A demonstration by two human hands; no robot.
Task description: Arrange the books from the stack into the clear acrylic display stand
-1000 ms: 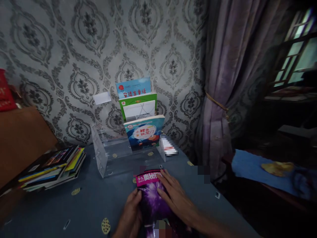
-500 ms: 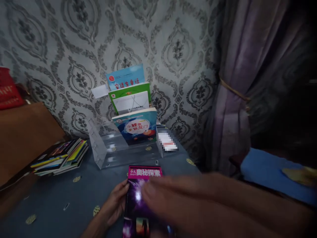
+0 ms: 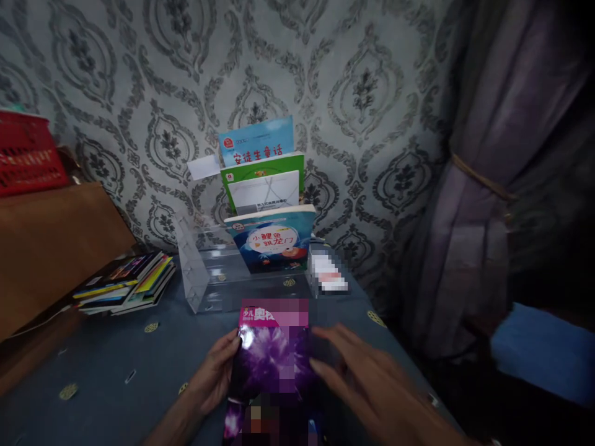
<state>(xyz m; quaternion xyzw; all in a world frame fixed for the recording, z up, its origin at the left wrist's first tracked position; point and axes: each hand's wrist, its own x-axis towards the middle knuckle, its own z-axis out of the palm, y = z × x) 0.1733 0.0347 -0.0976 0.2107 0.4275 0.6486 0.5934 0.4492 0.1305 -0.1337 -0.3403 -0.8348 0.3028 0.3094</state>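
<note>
A book with a pink title band and a purple, black cover (image 3: 264,350) is at the bottom middle, its cover facing me. Part of that cover is pixelated. My left hand (image 3: 216,375) grips its left edge, thumb in front. My right hand (image 3: 367,375) is beside the right edge with fingers stretched and apart; whether the fingertips touch the book I cannot tell. Beyond it stands a clear acrylic rack (image 3: 191,279). In the rack are a dark blue picture book (image 3: 274,241), a white booklet (image 3: 264,189), a green book (image 3: 301,167) and a light blue book (image 3: 255,136).
A pile of books (image 3: 127,282) lies on the left of the dark tablecloth (image 3: 153,365). Behind it is a brown box (image 3: 60,248) with a red basket (image 3: 30,152) on top. A pixelated white item (image 3: 328,272) lies right of the rack. A curtain (image 3: 493,248) hangs at right.
My right hand has drawn back from over the book's cover to its right side. My left hand keeps its hold. The view has shifted a little, so the scene sits further right.
</note>
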